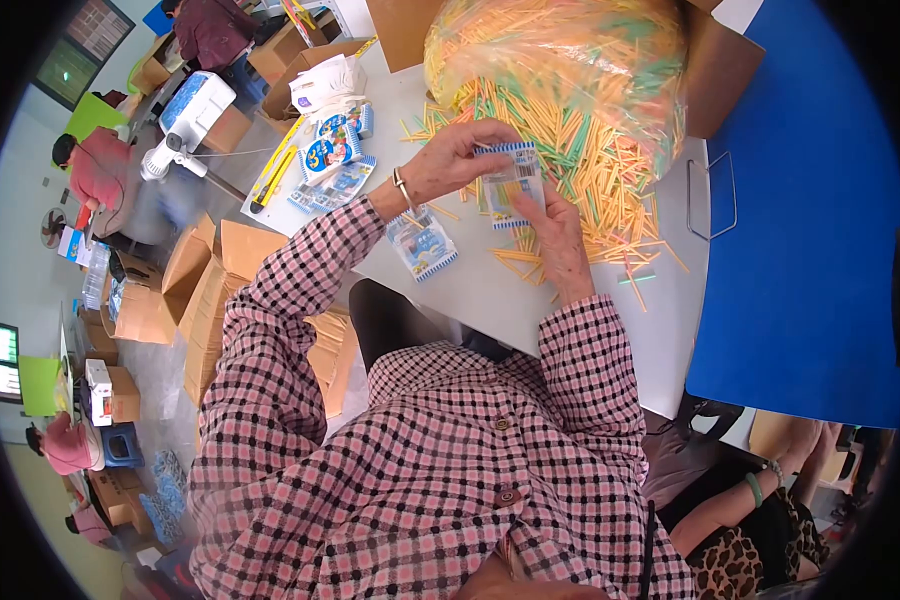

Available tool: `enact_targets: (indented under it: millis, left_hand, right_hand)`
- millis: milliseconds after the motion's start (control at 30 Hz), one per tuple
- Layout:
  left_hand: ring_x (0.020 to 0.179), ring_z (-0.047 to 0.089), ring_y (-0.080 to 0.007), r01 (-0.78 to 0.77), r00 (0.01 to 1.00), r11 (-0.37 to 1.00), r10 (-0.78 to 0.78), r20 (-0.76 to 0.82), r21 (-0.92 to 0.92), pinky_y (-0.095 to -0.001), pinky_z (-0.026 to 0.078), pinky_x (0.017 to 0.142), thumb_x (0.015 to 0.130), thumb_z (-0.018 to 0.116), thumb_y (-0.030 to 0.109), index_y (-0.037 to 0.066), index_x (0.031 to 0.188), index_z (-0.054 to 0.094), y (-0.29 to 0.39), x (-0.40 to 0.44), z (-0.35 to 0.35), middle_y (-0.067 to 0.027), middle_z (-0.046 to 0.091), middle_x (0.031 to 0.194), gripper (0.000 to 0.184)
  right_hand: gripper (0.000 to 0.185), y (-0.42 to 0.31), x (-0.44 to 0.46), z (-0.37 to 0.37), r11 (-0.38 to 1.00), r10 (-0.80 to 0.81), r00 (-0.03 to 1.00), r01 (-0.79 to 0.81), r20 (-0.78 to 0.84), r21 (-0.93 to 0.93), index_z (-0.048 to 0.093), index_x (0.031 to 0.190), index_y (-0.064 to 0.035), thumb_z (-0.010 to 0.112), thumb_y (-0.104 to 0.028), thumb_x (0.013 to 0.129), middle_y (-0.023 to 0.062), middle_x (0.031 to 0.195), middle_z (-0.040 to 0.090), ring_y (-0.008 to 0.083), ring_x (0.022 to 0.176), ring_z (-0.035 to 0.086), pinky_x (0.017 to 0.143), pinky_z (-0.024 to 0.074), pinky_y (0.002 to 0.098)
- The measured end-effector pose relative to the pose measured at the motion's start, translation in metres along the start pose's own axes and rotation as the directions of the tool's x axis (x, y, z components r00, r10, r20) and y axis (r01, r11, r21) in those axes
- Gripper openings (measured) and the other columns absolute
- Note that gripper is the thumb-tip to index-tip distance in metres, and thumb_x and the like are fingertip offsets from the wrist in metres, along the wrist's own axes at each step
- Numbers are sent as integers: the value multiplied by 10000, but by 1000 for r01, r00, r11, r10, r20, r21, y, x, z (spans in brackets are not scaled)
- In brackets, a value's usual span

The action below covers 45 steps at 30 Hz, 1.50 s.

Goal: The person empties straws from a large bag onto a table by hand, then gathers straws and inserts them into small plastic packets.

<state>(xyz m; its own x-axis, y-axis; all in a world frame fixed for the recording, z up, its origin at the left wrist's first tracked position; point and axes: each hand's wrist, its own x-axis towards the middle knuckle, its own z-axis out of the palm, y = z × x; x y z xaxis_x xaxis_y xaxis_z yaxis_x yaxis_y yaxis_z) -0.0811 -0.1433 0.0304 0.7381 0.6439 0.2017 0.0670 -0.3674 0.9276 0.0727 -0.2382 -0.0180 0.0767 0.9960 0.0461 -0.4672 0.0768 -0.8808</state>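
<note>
A small clear plastic packet with blue-striped edges is held upright above the white table. My left hand pinches it near its upper edge, fingers closed. From the right side, my right hand grips the same packet, its thumb across the front. Something yellowish shows through the plastic, but I cannot make out what. Behind both hands spreads a heap of thin yellow, green and pink sticks. Another printed packet lies flat below my left wrist, with a few loose sticks by it.
A large clear bag of sticks lies against an open cardboard box. Left on the table are several blue-and-white packets, a yellow cutter knife and a white pack. Cardboard boxes stand at left; a co-worker's arm is at right.
</note>
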Motion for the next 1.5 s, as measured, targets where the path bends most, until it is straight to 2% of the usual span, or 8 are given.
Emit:
enact_targets:
  millis: [100,233,367,633,733,1033,1267,1500]
  left_hand:
    - [914,558,-72,0,1000,997,0,4,-71,-216,467,790,840,604,108,18,1127,526,6,1,1,-17,588,1005,311]
    - [880,555,-54,84,995,979,-93,-40,-186,-204,465,764,830,610,90,27,1109,535,9,-1,3,-7,587,979,296]
    - [856,558,-49,151,988,987,-151,15,-61,-204,462,743,816,619,74,33,1115,526,3,-1,7,-4,588,966,316]
    - [879,566,-66,-29,1000,989,31,7,-147,-214,464,758,807,614,30,50,1200,446,11,-2,19,-19,589,963,428]
    - [912,572,-89,-61,998,998,61,4,-11,-225,466,781,810,598,5,56,1218,426,11,-5,18,-38,592,977,446]
    - [963,564,-101,101,995,973,-101,6,-206,-226,458,809,814,588,4,61,1214,424,19,-10,10,-42,600,990,435]
    - [963,562,-108,159,987,987,-159,19,-28,-236,459,813,806,592,11,44,1221,390,23,-11,13,-71,599,1040,463]
    - [967,557,-111,70,997,977,-66,30,-201,-233,456,804,794,585,-8,38,1223,381,14,-9,20,-67,578,1077,477]
  right_hand:
    - [225,10,2,-16,967,102,989,-74,105,-244,634,997,-22,598,-194,856,-14,844,632,39,733,556,656,451,185]
    - [216,8,0,-14,982,132,985,-115,109,-153,641,978,-28,611,-196,846,-14,818,637,46,725,570,638,455,189]
    - [213,9,2,-16,956,135,980,-90,145,-278,638,975,-28,626,-188,835,-1,828,639,56,728,581,641,464,199]
    - [216,6,0,-16,977,159,979,-137,127,-165,628,982,-23,641,-172,826,16,871,637,67,750,589,669,479,215]
    - [209,8,1,-15,973,138,981,-108,139,-204,627,983,-24,635,-165,830,17,882,636,67,771,587,680,479,215]
    - [217,9,1,-14,987,137,983,-125,121,-104,624,999,-27,637,-157,826,15,885,639,67,785,587,686,480,218]
    - [233,6,1,-10,979,90,989,-65,122,-194,625,1004,-22,651,-148,811,20,899,643,75,791,588,706,475,226]
    - [228,-1,-2,-9,986,66,989,-44,133,-163,630,1002,-23,655,-138,807,19,908,644,83,804,590,730,468,236]
